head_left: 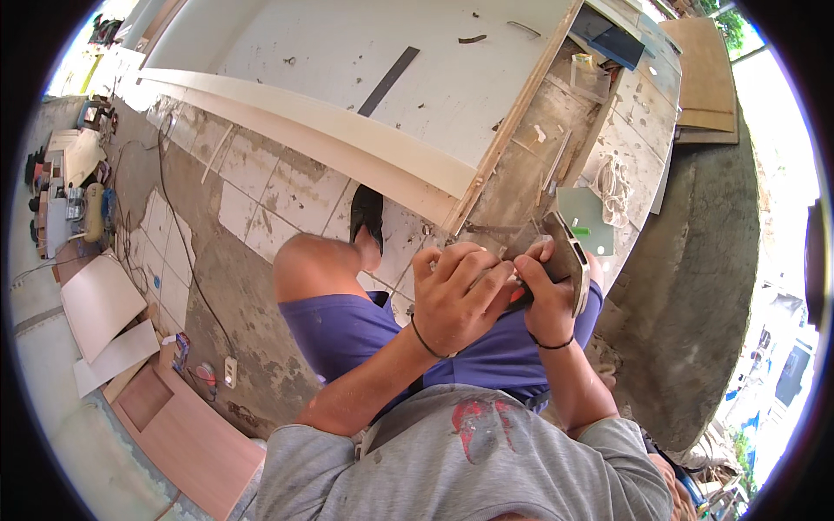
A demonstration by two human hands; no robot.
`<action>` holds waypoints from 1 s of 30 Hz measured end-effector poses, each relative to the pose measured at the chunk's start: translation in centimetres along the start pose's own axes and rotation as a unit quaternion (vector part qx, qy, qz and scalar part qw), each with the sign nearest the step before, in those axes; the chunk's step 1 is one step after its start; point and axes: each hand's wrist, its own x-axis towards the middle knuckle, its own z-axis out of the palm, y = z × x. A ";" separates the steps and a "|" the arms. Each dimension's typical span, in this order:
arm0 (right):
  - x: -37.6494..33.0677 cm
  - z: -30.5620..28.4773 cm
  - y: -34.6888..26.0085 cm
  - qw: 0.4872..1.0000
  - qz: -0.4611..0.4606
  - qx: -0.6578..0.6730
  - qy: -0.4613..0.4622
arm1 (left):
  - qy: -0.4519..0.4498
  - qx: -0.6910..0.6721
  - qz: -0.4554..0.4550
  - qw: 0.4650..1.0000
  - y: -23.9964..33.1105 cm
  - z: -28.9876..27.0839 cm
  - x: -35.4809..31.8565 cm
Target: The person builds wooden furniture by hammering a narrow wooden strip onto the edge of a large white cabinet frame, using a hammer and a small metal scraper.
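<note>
My two hands meet above my lap, just off the corner of the large white panel box. My left hand [462,300] is closed, its fingers curled in a pinch beside the right thumb. What it pinches is hidden; a small orange-red spot shows between the hands. My right hand [547,304] is closed around a flat grey metal piece [569,259] with a pale, slotted edge, tilted upward past the fingers. The kind of piece is unclear. Just beyond it lies a grey-green sheet [586,217] with a small bright green object [580,231] on it.
The white panel box [313,52], edged with wood, fills the upper middle, and a dark strip [389,82] lies in it. A tiled ledge [643,122] at right bears a coil of pale cord [612,187]. Boards [187,434] and a socket block [230,372] lie at left.
</note>
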 end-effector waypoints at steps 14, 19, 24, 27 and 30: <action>2.1 -0.4 0.5 0.995 -0.013 -0.092 0.037 | -0.004 0.011 -0.004 1.000 -0.7 -0.5 -1.1; 3.0 -0.6 -0.5 0.993 0.025 -0.111 0.033 | -0.023 0.003 0.032 0.999 -1.0 -0.3 -1.1; 4.3 -2.0 0.0 0.986 0.043 -0.161 0.015 | -0.053 0.014 0.083 0.995 -1.5 -1.0 -0.3; 5.6 -4.0 0.9 0.976 0.017 -0.218 0.022 | -0.046 -0.008 0.078 0.996 -1.5 -1.6 -0.2; 5.6 -3.9 0.4 0.988 0.000 -0.149 0.041 | -0.009 -0.054 0.014 0.998 -2.4 -2.0 -0.1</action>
